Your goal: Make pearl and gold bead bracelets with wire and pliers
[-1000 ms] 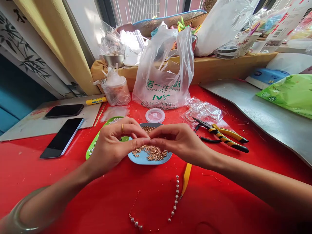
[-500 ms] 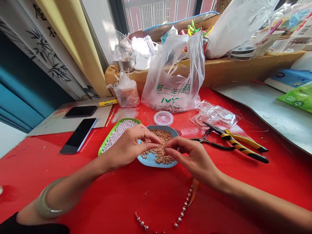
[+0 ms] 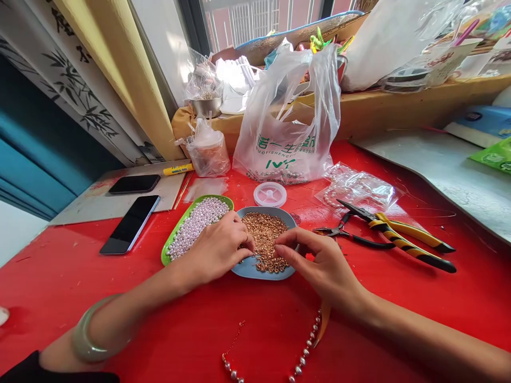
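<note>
My left hand (image 3: pixel 223 242) is closed in a pinch at the left side of a blue dish (image 3: pixel 263 274). Small gold beads (image 3: pixel 263 234) fill most of that dish. Over its right edge, my right hand (image 3: pixel 315 260) pinches thumb and forefinger together; whatever sits between the fingertips is too small to make out. A beaded necklace strand (image 3: pixel 306 351) runs from beneath the right hand toward the front, beside a strip of orange ribbon (image 3: pixel 324 322). Its other end, a fine chain (image 3: pixel 235 338), lies on the table. Left of the dish, a green tray (image 3: pixel 166 255) holds pearly beads (image 3: pixel 197 223).
Pliers with yellow-black handles (image 3: pixel 403 239) and smaller black-handled pliers (image 3: pixel 347 236) lie at right. Behind the dish are a round plastic lid (image 3: pixel 270 195) and a plastic carrier bag (image 3: pixel 283 133). Two phones (image 3: pixel 130 226) rest at left. Bagged strands (image 3: pixel 359 186) lie at back right.
My left hand has moved left and slightly down, away from the right fingertips, and its fingers have curled more. My right hand keeps its pinch. The view has shifted slightly.
</note>
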Demonstrator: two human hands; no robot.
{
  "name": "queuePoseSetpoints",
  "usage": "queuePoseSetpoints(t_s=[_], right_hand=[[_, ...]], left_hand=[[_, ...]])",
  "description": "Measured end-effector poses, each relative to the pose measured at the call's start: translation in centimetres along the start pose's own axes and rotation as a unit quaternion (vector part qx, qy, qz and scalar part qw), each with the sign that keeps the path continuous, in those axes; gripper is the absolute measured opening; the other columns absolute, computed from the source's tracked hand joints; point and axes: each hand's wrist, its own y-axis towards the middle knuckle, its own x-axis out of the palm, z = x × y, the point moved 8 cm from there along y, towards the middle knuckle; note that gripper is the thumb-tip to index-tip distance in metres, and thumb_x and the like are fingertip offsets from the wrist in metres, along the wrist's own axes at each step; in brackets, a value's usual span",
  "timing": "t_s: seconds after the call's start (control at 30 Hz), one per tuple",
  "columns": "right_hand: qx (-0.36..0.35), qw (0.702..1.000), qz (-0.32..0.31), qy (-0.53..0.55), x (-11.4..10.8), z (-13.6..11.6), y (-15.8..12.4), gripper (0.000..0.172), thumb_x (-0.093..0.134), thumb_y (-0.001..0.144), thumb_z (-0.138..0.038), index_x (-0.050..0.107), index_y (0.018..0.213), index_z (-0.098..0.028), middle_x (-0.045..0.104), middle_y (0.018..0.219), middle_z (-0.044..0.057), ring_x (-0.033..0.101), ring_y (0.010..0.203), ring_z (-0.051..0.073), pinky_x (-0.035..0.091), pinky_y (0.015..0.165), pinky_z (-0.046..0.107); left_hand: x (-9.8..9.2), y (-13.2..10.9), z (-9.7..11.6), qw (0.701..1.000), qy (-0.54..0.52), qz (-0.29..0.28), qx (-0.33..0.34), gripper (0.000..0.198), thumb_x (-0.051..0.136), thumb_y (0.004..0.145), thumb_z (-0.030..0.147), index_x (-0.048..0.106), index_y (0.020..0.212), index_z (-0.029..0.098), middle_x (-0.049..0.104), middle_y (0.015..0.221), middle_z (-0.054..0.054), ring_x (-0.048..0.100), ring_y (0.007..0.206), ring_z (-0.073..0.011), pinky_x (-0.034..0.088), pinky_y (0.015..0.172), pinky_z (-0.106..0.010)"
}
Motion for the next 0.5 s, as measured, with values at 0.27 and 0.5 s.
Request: queuePoseSetpoints(t_s=[0.27,0.5], right_hand=[[0.003,1.000,-0.007,0.012,-0.1,0.0,0.1,0.010,0.056,0.079,-0.022,0.062,0.074,-0.016,0.062,0.061,-0.001,0.053,0.054,0.010,0.042,0.050,0.021],[0.021,0.999,-0.006,0.025,-0.4,-0.1,0.2,0.014,0.055,0.081,-0.026,0.062,0.075,-0.015,0.059,0.060,0.000,0.050,0.053,0.010,0.039,0.048,0.022]], left_hand=[[0.2,0.2,0.2,1.000,0.003,0.017,0.001,0.009,0.056,0.079,0.014,0.064,0.076,0.016,0.065,0.080,-0.006,0.050,0.095,-0.0263,0.044,0.071,-0.036],[-1.6,0.1,-0.7,0.954,-0.284,0.093,-0.035,0.004,0.060,0.077,0.019,0.060,0.075,0.016,0.062,0.083,-0.003,0.053,0.080,-0.0171,0.045,0.075,-0.032]])
